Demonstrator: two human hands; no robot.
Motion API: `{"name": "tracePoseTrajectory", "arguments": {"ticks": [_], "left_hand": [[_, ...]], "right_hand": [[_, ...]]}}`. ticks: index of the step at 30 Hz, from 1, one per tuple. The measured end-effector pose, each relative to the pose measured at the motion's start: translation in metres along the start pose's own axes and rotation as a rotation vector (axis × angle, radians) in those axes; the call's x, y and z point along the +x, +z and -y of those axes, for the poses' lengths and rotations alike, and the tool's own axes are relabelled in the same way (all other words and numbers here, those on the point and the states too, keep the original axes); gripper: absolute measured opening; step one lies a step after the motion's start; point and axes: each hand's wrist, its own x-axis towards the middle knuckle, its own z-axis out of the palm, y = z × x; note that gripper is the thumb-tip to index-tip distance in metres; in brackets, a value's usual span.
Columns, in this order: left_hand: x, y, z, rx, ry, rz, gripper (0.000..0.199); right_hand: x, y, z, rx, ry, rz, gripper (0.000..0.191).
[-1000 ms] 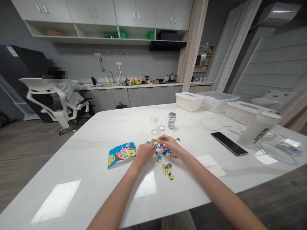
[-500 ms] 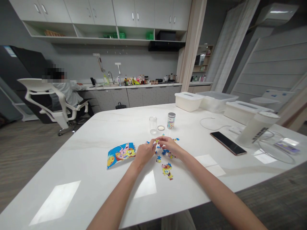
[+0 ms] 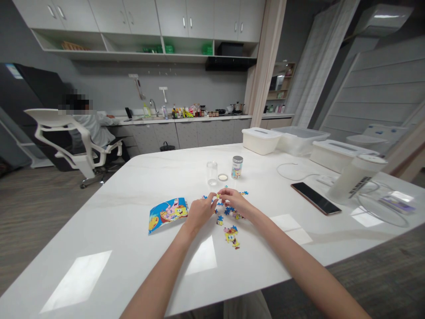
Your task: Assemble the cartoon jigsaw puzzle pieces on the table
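Note:
Between the fingertips of my left hand [image 3: 201, 211] and my right hand [image 3: 236, 200] is a small yellow puzzle piece [image 3: 218, 196], pinched by both. Beneath and beside my hands lie loose blue and multicoloured pieces [image 3: 228, 211], partly hidden by my fingers. Nearer to me, several joined pieces [image 3: 231, 237] show a yellow cartoon face. A single piece [image 3: 220, 220] lies just above them. On the left is a curved picture card [image 3: 168, 214] with cartoon figures on blue. Past my hands stand an open clear jar [image 3: 211, 173], a round lid [image 3: 222, 177] and a lidded jar with a printed label [image 3: 237, 168].
At the right of the white table [image 3: 109, 212] are a phone [image 3: 315, 198], a white bottle [image 3: 357, 179], cables and storage boxes [image 3: 260, 141]. A person [image 3: 91, 126] sits on a white chair at the far-left counter.

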Motion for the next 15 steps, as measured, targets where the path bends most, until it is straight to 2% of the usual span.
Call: {"name": "tracePoseTrajectory", "arguments": {"ticks": [15], "left_hand": [[0.000, 0.001, 0.003, -0.006, 0.054, -0.011, 0.036]], "right_hand": [[0.007, -0.003, -0.011, -0.015, -0.051, 0.031, 0.030]]}}
